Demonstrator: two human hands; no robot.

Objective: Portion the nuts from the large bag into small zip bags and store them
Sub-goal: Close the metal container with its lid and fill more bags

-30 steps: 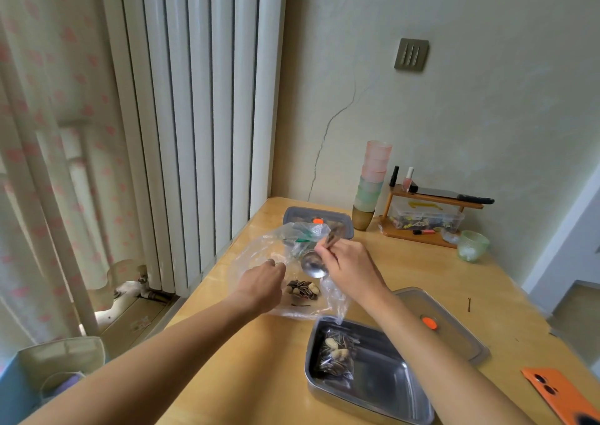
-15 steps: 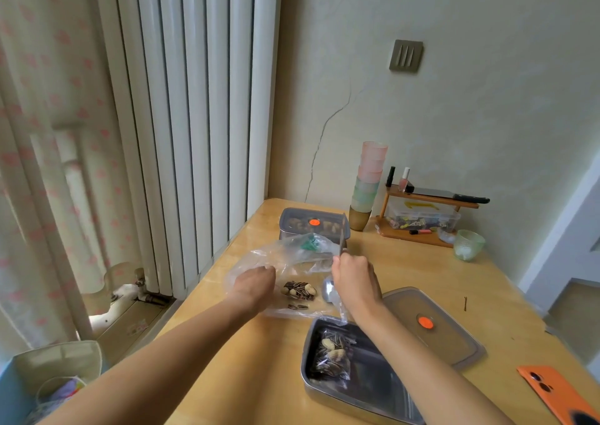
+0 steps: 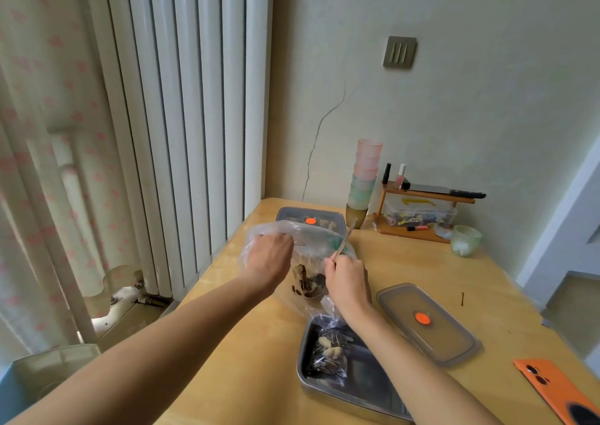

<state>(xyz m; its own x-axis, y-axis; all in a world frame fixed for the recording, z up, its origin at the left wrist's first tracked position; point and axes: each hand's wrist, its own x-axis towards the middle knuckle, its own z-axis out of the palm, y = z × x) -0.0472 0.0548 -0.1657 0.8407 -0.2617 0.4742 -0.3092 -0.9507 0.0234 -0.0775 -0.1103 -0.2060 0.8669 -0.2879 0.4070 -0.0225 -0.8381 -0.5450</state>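
In the middle of the frame the right hand (image 3: 347,281) curls its fingers tight round a spoon (image 3: 344,238), its bowl down among the nuts (image 3: 303,278) inside the big clear bag (image 3: 311,239), whose rim the left hand (image 3: 268,259) pinches, above a filled small bag (image 3: 328,356) in the metal tray (image 3: 302,353).

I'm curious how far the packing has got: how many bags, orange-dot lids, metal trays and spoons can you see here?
Plastic bags: 2 (large bag, filled small bag)
Orange-dot lids: 2 (loose lid, far lid)
Open metal tray: 1
Spoon: 1
Total: 6
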